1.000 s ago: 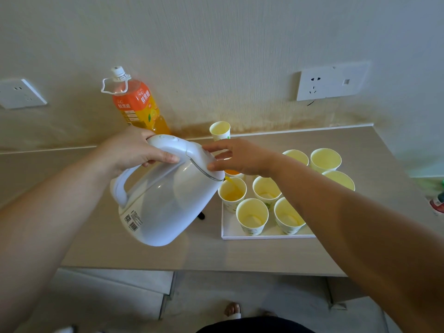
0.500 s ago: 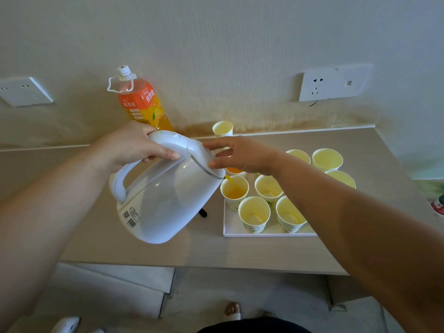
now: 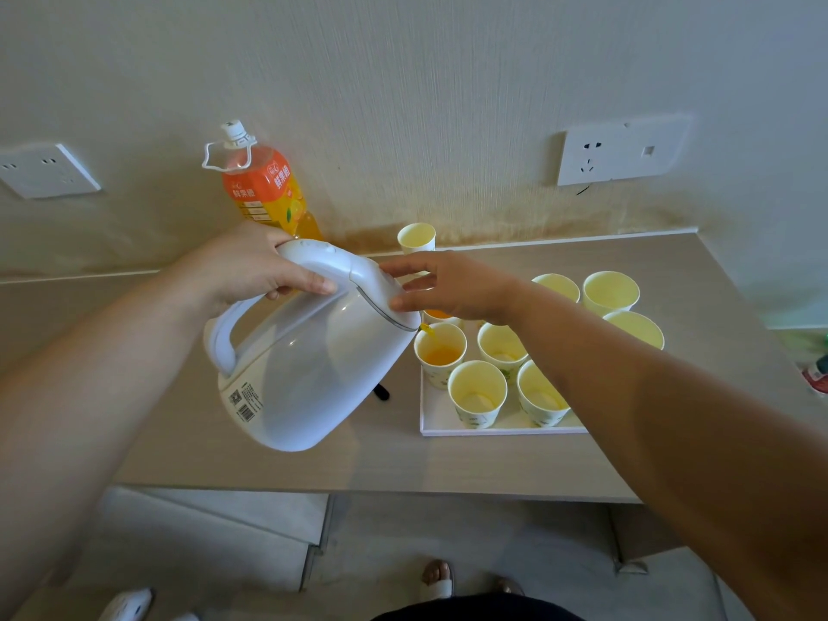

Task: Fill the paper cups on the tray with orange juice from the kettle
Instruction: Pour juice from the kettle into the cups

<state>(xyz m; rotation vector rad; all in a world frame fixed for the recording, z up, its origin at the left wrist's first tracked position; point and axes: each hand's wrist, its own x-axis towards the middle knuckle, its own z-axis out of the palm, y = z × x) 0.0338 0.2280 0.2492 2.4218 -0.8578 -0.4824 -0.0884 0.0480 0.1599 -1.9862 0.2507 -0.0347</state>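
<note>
My left hand grips the handle of a white kettle, which is tilted to the right. A thin stream of orange juice runs from its spout into a paper cup at the left of a white tray. My right hand rests with spread fingers on the kettle's lid near the spout. Another cup holding juice stands just behind, partly hidden by my right hand. Several more yellow-lined cups on the tray, such as one at the front, hold no juice.
An orange juice bottle stands against the wall behind the kettle. A single cup sits by the wall, off the tray. A small black object lies under the kettle. Wall sockets are on either side. The table's front edge is near me.
The kettle has stayed tilted over the same cup while juice keeps pouring; the juice level in that cup has risen slightly. Both hands hold their places.
</note>
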